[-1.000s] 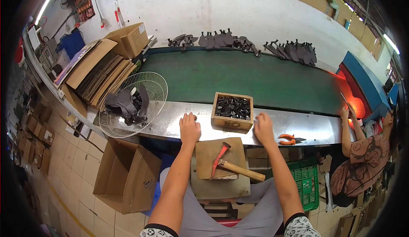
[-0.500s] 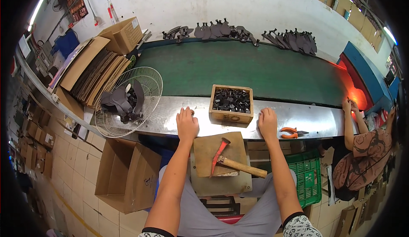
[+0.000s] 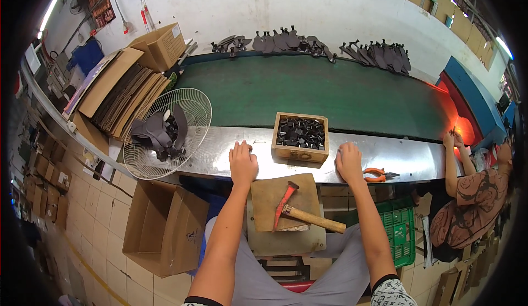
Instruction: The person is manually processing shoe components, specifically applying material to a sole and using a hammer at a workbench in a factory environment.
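My left hand [image 3: 242, 163] rests on the metal strip of the bench, its fingers stretched out over the steel and holding nothing. On the other side of a wooden box [image 3: 300, 154], my right hand [image 3: 348, 162] lies on the same strip, also open, its fingers slightly bent. Small black pieces [image 3: 301, 132] fill the box. Between my forearms, a hammer [image 3: 287, 201] with a red-and-dark head and wooden handle lies on a worn brown pad [image 3: 264, 196]. Orange-handled pliers [image 3: 375, 175] lie just right of my right hand.
A white wire basket [image 3: 206, 113] with dark sole-shaped parts stands left. Behind the strip runs a green belt [image 3: 302, 86], dark parts along its far edge. Open cardboard box [image 3: 146, 234] lower left; green crate [image 3: 404, 231] at right. A co-worker [image 3: 467, 207] sits by a glowing blue machine [image 3: 473, 94].
The whole view has shifted very slightly. Both hands stay at the same places on the metal strip, and the hammer and pliers lie as before.
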`<state>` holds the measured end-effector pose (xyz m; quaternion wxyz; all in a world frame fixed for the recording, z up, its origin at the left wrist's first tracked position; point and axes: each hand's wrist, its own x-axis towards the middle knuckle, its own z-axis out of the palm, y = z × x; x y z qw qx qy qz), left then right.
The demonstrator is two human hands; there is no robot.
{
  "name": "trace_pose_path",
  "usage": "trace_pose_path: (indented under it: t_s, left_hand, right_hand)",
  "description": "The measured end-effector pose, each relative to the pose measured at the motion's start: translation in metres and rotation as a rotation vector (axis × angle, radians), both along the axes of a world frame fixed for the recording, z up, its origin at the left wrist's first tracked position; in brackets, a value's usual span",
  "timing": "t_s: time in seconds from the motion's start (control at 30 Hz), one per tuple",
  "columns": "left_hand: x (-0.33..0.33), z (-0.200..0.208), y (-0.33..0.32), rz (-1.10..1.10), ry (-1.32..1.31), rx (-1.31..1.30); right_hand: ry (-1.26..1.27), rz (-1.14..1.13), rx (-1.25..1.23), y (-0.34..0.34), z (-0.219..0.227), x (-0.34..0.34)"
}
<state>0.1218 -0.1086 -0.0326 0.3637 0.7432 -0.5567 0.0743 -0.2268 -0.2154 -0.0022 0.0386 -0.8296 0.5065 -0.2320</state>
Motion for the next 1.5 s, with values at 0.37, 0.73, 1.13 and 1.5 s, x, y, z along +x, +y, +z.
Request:
trace_pose_path:
  t_s: [0.37,0.73,1.13,1.5]
  left_hand:
    - [-0.002,-0.002,-0.004,0.006,-0.002,-0.014]
    - [0.0,0.003,-0.002,0.011,-0.011,-0.012]
    - [0.005,-0.001,0.003,0.02,-0.005,0.024]
    - [0.014,-0.013,-0.004,-0.068,0.017,-0.102]
  right_hand:
    - [-0.129,0.039,-0.162,0.01,-0.007,-0.007]
    - [0.088,-0.12,0.015,0.004,-0.025,0.008]
    - [-0.099,-0.098,-0.075,0.015,-0.018,0.013]
    - [-0.383,0.03,-0.279,-0.002,-0.007,0.019]
